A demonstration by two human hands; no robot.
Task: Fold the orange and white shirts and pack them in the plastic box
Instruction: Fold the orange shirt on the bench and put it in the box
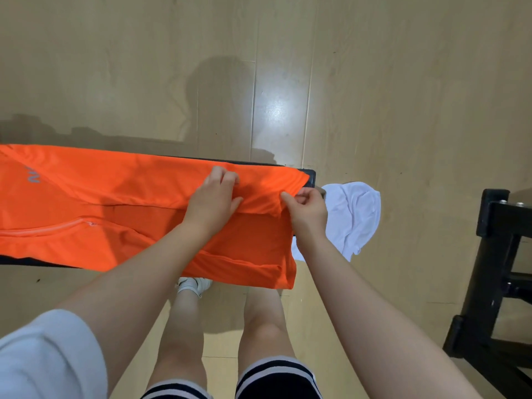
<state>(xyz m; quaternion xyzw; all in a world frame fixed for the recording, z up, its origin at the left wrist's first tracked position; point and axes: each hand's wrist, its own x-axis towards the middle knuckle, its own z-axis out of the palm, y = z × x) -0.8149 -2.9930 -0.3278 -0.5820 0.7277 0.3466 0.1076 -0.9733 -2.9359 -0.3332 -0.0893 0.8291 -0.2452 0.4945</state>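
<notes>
A person stands over a narrow dark bench (311,177) with the orange shirt (115,203) spread along it, both hands at work on the garment's right-hand end. The left hand (214,197) has its fingers curled down into a raised fold of cloth, gripping it; the right hand (308,210) pinches the edge of the same fold between thumb and forefinger, the other fingers tucked in. Just beyond the right hand's knuckles, past the end of the bench, the white shirt (354,214) hangs in a loose bunch, untouched. The plastic box is not in view.

The orange fabric looks thin, light and slick — it drapes over the bench's near edge below the wrists and creases wherever the fingers gather it, so it will likely slide and lose a fold unless pressed flat. The best hold appears to be along a hem or seam, two points well apart, with the cloth kept taut between the hands. A zip line runs through the panel to the left of the left hand and may stiffen that part of the fold. The white shirt looks equally soft and should be shaken out by its shoulders before folding.

Folding seems at an early stage — neither shirt is folded yet.
</notes>
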